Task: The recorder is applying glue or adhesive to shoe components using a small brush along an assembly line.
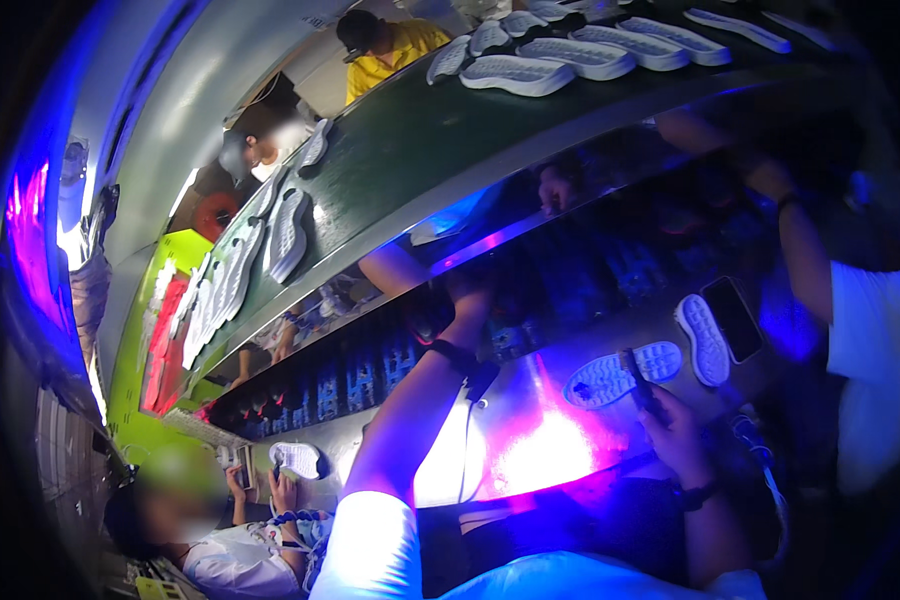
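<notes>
My right hand is closed round a narrow, dark-handled tool, whose far end crosses a shoe sole. That sole lies on the metal bench, its patterned face up and tinted blue by the light. My left arm reaches forward over the bench to a dark slot under the conveyor. At its end my left hand is dim, and its fingers cannot be made out. A second white shoe sole sits right of the first, beside a black phone.
Beyond the slot runs a green conveyor belt carrying several white soles. A co-worker at lower left handles another sole. To the right stands a person in a white sleeve. Bright light glares off the metal bench.
</notes>
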The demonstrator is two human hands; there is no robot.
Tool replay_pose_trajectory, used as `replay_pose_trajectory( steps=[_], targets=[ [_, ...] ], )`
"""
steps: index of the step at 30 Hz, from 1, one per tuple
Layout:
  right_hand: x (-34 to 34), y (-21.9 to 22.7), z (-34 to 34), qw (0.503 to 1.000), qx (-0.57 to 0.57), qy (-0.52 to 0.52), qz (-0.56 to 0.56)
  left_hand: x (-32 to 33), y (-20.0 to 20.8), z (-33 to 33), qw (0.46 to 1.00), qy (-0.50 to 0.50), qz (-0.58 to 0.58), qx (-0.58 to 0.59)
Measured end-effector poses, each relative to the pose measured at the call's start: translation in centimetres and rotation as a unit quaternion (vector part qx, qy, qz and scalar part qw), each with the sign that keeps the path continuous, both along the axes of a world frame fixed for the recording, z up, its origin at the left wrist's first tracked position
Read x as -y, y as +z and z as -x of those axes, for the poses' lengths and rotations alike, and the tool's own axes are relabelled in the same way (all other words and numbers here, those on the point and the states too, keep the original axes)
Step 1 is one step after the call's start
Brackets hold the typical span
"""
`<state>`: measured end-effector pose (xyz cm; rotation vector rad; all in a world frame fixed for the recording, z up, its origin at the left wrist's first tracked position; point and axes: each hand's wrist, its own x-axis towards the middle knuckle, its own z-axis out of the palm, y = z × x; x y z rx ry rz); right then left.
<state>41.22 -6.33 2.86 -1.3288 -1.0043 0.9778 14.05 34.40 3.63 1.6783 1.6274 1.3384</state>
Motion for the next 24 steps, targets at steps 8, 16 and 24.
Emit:
replay_pose_trajectory(
  steps=[8,16,24],
  targets=[
    [-0.3,-0.4,0.5,0.998,0.046,-0.006,-0.039,8.4,1.3,1.7,0.953,-0.093,0.133,0.257],
    [-1.0,-0.4,-0.3,1.0,0.028,0.009,-0.01,33.1,5.5,11.7,0.881,-0.451,0.125,0.066],
    [4.2,2.6,2.1,0.986,0.158,-0.022,-0.055,36.7,9.4,5.6,0.812,-0.382,-0.075,-0.435]
  ],
)
